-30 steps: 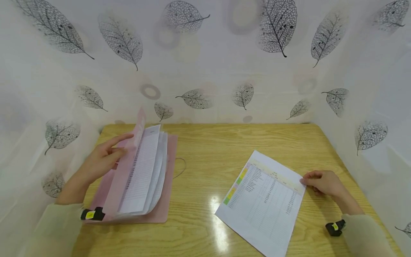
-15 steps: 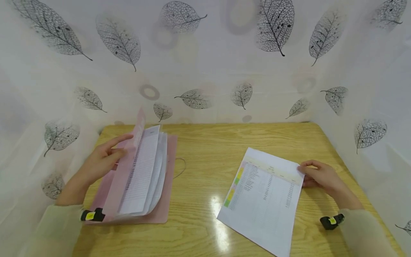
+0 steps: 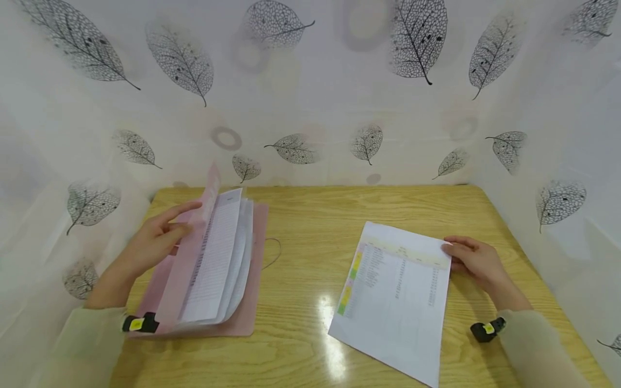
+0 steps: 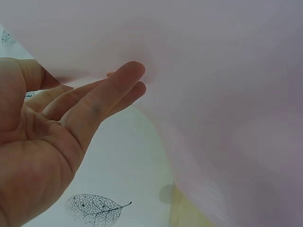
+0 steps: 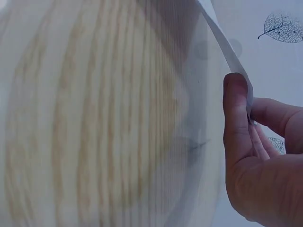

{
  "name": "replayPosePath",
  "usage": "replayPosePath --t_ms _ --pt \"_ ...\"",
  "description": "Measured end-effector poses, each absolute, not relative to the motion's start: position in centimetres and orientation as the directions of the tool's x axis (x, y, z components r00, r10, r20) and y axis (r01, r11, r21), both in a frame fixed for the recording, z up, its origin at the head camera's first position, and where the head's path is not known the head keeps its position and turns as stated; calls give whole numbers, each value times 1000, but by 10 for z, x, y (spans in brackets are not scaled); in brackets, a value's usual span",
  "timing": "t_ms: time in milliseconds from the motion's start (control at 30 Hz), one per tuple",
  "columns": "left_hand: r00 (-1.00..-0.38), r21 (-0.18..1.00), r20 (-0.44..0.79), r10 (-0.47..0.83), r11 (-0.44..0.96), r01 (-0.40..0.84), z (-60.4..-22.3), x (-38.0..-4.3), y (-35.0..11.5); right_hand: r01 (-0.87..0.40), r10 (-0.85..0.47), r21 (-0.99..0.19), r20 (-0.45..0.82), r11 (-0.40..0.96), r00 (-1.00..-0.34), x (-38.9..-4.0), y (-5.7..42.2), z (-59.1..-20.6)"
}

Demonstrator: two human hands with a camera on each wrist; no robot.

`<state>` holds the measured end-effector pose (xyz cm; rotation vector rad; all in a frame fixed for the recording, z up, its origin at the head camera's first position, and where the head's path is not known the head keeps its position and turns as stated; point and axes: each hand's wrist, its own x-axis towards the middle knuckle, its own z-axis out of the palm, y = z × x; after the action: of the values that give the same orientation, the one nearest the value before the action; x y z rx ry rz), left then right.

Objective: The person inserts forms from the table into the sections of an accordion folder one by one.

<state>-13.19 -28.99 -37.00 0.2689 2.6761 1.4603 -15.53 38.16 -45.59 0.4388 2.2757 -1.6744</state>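
A pink folder (image 3: 259, 253) lies on the left of the wooden table, its front cover (image 3: 186, 269) raised. My left hand (image 3: 155, 237) holds that cover near its upper left edge, with fingers on both sides of it in the left wrist view. White printed pages (image 3: 213, 258) stand fanned inside the folder. On the right, my right hand (image 3: 477, 261) pinches the upper right corner of a sheet of paper (image 3: 393, 323) between thumb and fingers. The sheet bears a printed table with yellow and green cells along its left side. Its pinched edge (image 5: 232, 56) shows in the right wrist view.
A thin cord loop (image 3: 278, 250) sticks out from the folder's right side. The wooden table (image 3: 301, 226) shows between folder and sheet. A white curtain (image 3: 310, 97) with grey leaf prints surrounds the table at the back and sides.
My right hand has moved left and slightly away from me, drawing the sheet's top left and turning it straighter. The left hand and the folder have stayed put.
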Motion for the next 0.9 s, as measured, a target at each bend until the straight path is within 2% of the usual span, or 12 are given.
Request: replayPosePath --t_ms 167,300,533,767,900 --pt "-982 840 8 188 532 109 -369 -131 -289 450 48 -887 -447 109 -893 -159 372 -456" --pt "-982 839 2 187 534 104 -368 -132 -289 496 -51 -868 -495 -7 -867 -160 368 -456" --pt "-982 836 -6 188 539 98 -368 -132 -289 492 -151 -869 -492 39 -857 -162 361 -461" --pt "-982 835 3 190 540 107 -368 -132 -288 473 -188 -853 -513 222 -837 -156 349 -460" --pt "-982 842 10 189 527 110 -368 -132 -289 482 -249 -842 -534 243 -808 -154 346 -457"
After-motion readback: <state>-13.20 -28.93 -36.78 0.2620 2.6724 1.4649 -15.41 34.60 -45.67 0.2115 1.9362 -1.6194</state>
